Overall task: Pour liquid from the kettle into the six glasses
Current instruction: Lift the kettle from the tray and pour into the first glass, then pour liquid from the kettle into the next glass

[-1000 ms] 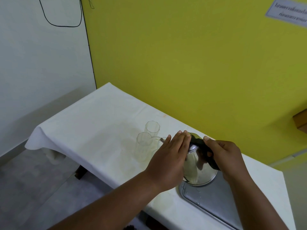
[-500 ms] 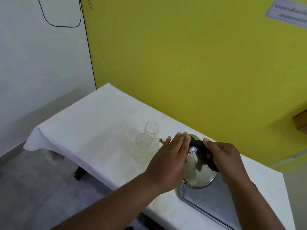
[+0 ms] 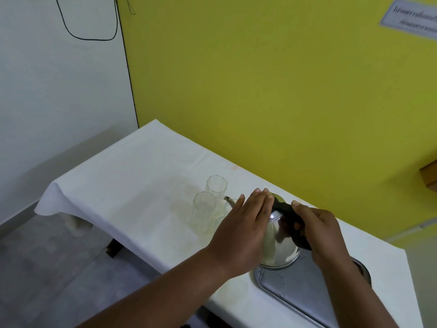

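A shiny steel kettle (image 3: 281,242) with a black handle is tipped to the left, its thin spout (image 3: 229,199) over a group of clear glasses. My right hand (image 3: 316,230) grips the black handle. My left hand (image 3: 243,228) lies flat, fingers together, against the kettle's lid and left side. Two tall clear glasses stand free: one at the back (image 3: 216,185), one in front of it (image 3: 204,207). More glasses behind my left hand are mostly hidden. I cannot make out a stream of liquid.
A metal tray (image 3: 307,292) lies on the white tablecloth (image 3: 132,185) under the kettle's base, with water drops on it. The yellow wall (image 3: 260,91) runs close behind the table. The table's left end drops off to a grey floor.
The kettle has tipped a little more to the left, its base lifting over the tray's edge. Both hands keep their hold.
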A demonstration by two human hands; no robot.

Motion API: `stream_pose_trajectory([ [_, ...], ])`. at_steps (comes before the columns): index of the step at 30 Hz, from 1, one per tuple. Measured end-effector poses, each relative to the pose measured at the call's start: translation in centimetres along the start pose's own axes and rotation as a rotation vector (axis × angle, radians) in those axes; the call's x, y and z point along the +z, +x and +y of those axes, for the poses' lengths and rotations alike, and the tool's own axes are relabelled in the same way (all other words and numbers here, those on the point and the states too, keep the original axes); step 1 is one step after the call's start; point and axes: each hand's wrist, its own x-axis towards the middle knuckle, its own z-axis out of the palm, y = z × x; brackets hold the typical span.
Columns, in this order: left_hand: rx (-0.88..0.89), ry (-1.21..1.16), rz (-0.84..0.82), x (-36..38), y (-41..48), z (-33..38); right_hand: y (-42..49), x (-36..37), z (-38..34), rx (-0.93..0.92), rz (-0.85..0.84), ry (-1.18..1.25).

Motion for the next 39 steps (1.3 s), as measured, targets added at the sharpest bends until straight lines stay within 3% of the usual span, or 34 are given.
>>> stream_pose_trajectory([
  [5,0.018,0.013,0.038,0.1,0.6,0.4,-0.2,1.2,1.6,0.079,0.086,0.214],
  [10,0.009,0.030,0.065,0.2,1.2,-0.1,-0.1,2.3,1.6,0.103,0.130,0.272],
  [29,-0.080,-0.060,0.054,1.3,5.5,-3.2,5.0,1.4,-3.6,-0.031,0.117,-0.169],
  [39,-0.069,-0.101,0.060,1.2,5.6,-3.1,5.6,1.0,-4.0,-0.059,0.139,-0.272],
])
